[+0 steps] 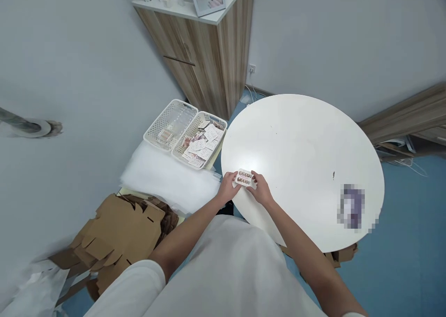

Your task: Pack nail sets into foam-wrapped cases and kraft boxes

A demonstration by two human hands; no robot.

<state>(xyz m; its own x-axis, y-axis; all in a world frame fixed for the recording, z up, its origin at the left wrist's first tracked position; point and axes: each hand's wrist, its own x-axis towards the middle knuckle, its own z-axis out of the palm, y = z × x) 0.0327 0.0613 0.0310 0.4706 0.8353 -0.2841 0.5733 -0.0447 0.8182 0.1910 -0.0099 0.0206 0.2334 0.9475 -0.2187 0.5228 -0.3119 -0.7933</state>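
Over the near left edge of the white round table, I hold a small white press-on nail set [244, 178] with two rows of glossy brownish nails. My left hand [228, 187] grips its left side, fingers closed on the edge. On the opposite side, my right hand [260, 188] has its thumb and fingers closed around the right edge. The nails face up toward me. Just left of my hands stands a white perforated basket [200, 168] holding several small cards and packets.
The round table [299, 140] reaches right, with a blurred purple item [351, 206] near its right edge. A second basket [148, 138], white translucent sheets [163, 175] and flat brown cardboard boxes [114, 228] lie left. Ahead is a wooden cabinet [205, 61].
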